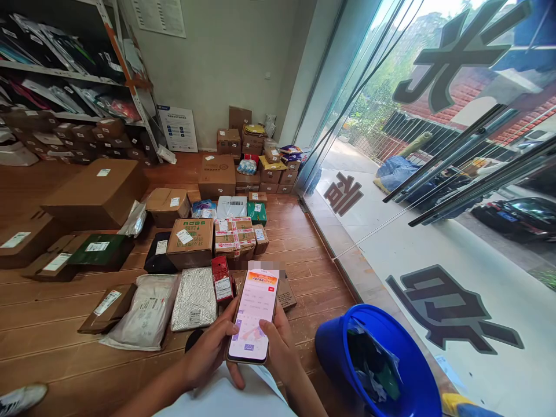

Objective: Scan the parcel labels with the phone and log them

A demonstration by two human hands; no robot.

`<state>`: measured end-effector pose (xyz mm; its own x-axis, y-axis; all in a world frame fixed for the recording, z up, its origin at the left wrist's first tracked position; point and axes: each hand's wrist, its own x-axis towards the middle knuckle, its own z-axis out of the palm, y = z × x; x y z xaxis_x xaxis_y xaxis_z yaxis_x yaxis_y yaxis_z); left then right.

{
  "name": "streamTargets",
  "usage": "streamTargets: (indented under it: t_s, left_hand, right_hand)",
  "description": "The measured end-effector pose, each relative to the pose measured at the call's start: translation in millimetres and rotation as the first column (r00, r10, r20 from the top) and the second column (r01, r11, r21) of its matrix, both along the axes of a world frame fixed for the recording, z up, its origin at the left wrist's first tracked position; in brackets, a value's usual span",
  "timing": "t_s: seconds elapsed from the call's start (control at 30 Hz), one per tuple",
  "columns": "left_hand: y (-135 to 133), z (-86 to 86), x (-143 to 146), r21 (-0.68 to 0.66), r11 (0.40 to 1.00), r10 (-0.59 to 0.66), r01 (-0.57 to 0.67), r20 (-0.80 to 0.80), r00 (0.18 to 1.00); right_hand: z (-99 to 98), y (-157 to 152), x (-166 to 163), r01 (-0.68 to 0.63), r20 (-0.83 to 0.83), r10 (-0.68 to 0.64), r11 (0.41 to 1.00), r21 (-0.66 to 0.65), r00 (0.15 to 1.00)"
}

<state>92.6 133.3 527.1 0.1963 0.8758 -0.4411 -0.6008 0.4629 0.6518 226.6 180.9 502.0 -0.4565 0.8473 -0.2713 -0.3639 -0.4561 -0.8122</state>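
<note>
A smartphone (254, 313) with a lit, mostly pale pink screen is held upright in front of my body. My left hand (219, 336) grips its left edge, the thumb lying along the side of the screen. Around the right edge is my right hand (279, 339), its thumb over the lower part of the screen. The fingers behind the phone are largely hidden. Just beyond the phone lie a red box (222, 278) with a white label and a brown carton (286, 294), partly covered by the phone.
Parcels cover the wooden floor ahead, among them a large carton (98, 191), a white bag (141, 313) and a silver padded mailer (194, 298). A blue bin (330, 353) stands at right beside the glass wall. Shelves (56, 70) hold packages at left. A shoe (22, 399) shows lower left.
</note>
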Motion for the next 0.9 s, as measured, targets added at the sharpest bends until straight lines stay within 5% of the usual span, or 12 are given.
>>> streamTargets:
  t_s: [0.23,0.57,0.7,0.9]
  left_hand:
    - [-1,-5.6,-2,0.028,1.000,0.014,-0.014,0.019,1.000]
    - [-1,-7.8,-24,0.023,0.999,0.028,-0.030,0.096,0.995]
    - [-2,-6.7,-44,0.031,0.999,0.026,-0.029,0.084,0.996]
    - [-4,-2.2,-88,0.085,0.996,-0.002,-0.004,0.065,0.998]
  right_hand:
    - [-5.4,-1,-15,0.067,0.165,-0.107,0.970,0.234,0.980]
    - [6.2,3,-28,-0.004,0.110,-0.015,0.986,0.166,0.994]
    - [3.8,-1,-49,0.027,0.034,-0.029,0.999,0.044,0.999]
    - [0.0,-10,-87,0.049,0.021,-0.051,0.997,0.056,0.998]
